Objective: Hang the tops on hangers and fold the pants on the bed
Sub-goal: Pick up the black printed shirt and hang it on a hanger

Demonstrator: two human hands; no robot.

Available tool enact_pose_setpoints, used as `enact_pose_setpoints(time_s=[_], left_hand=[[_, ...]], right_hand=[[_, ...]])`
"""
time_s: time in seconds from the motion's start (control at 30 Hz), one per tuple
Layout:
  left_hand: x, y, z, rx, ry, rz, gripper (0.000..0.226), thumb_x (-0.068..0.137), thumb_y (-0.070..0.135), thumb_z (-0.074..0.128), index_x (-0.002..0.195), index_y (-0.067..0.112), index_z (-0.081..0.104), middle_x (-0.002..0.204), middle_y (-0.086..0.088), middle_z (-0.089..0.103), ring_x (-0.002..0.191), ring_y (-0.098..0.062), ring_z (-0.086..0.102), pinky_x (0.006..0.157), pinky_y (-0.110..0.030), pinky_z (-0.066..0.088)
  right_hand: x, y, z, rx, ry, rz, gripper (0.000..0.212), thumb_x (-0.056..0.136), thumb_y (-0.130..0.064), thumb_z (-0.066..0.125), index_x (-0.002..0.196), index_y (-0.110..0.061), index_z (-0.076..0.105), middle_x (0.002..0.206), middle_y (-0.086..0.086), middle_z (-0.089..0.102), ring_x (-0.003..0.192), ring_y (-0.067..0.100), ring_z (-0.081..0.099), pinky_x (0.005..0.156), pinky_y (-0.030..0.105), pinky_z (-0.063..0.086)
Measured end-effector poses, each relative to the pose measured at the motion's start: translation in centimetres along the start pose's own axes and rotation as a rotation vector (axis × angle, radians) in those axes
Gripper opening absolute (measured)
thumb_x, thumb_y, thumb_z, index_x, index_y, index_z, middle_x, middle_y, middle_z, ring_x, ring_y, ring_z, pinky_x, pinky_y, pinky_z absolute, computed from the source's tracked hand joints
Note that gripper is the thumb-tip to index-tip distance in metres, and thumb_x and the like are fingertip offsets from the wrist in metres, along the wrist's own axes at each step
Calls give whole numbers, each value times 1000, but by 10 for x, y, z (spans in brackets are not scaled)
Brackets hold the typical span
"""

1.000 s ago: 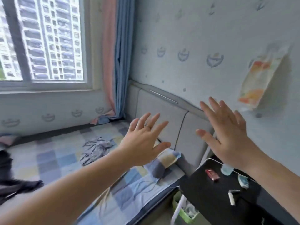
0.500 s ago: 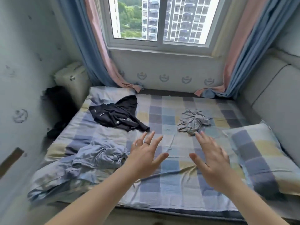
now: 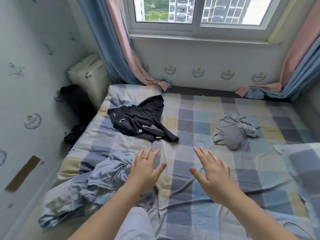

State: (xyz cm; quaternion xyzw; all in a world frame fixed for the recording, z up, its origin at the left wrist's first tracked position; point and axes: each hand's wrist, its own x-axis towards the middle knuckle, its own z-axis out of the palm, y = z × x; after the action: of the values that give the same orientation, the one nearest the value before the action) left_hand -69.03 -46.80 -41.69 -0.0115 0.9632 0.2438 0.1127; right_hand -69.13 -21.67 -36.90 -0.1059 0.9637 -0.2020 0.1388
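Observation:
A black garment [image 3: 140, 119] lies crumpled on the far left of the checked bed [image 3: 194, 118]. To the right sits a bunched grey garment [image 3: 233, 131]. A light blue-grey garment [image 3: 107, 174] is heaped near the bed's front left, just left of my left hand. My left hand [image 3: 145, 170], wearing a ring, hovers over the sheet with fingers spread, holding nothing. My right hand [image 3: 211, 170] is also spread and empty above the middle of the bed. No hanger is in view.
A window [image 3: 195, 11] with pink and blue curtains [image 3: 121, 49] is behind the bed. A white box [image 3: 88, 75] and dark items [image 3: 76, 101] stand in the gap by the left wall. A checked pillow [image 3: 303, 163] lies at right.
The view swung from the headboard and side table to the bed, then moved closer. Both hands stayed spread and empty, now lower over the sheet.

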Motion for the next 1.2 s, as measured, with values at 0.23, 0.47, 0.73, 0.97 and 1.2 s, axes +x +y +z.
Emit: enact_pose_setpoints(time_s=[0.23, 0.47, 0.73, 0.97, 1.2], left_hand=[[155, -120, 7, 19, 1, -25, 63, 98, 65, 30, 155, 40, 20, 167, 10, 9, 152, -13, -1, 120, -45, 9], [308, -265, 3, 25, -181, -130, 61, 99, 61, 37, 154, 36, 27, 165, 6, 19, 151, -17, 9, 118, -42, 16], [429, -413, 34, -100, -188, -344, 63, 98, 59, 42, 154, 35, 25, 165, 5, 17, 151, -20, 10, 117, -44, 19], [557, -524, 77, -89, 0, -430, 71, 96, 55, 50, 155, 33, 17, 167, 0, 7, 149, -29, 14, 114, -52, 23], [675, -610, 82, 0, 248, -439, 87, 90, 65, 54, 157, 31, 10, 167, 1, 9, 143, -35, 25, 112, -51, 26]], right_hand=[[165, -2, 72, -13, 56, 73, 80, 79, -79, 3, 152, -49, -9, 165, -20, -1, 154, 11, -2, 122, 45, 4], [336, -53, 159, 63, -130, 222, 66, 99, -59, 32, 157, -42, 5, 166, -18, 6, 153, 10, 6, 121, 43, 12], [507, -100, 221, 1, -224, 105, 66, 96, -61, 33, 155, -46, 9, 162, -25, 13, 151, 4, 9, 121, 35, 14], [658, -119, 327, -96, -300, -93, 65, 101, -50, 44, 157, -41, 12, 162, -21, 18, 150, 6, 15, 119, 37, 21], [771, -140, 382, -127, -270, -164, 66, 100, -47, 47, 157, -40, 14, 161, -17, 24, 149, 12, 18, 117, 44, 21]])
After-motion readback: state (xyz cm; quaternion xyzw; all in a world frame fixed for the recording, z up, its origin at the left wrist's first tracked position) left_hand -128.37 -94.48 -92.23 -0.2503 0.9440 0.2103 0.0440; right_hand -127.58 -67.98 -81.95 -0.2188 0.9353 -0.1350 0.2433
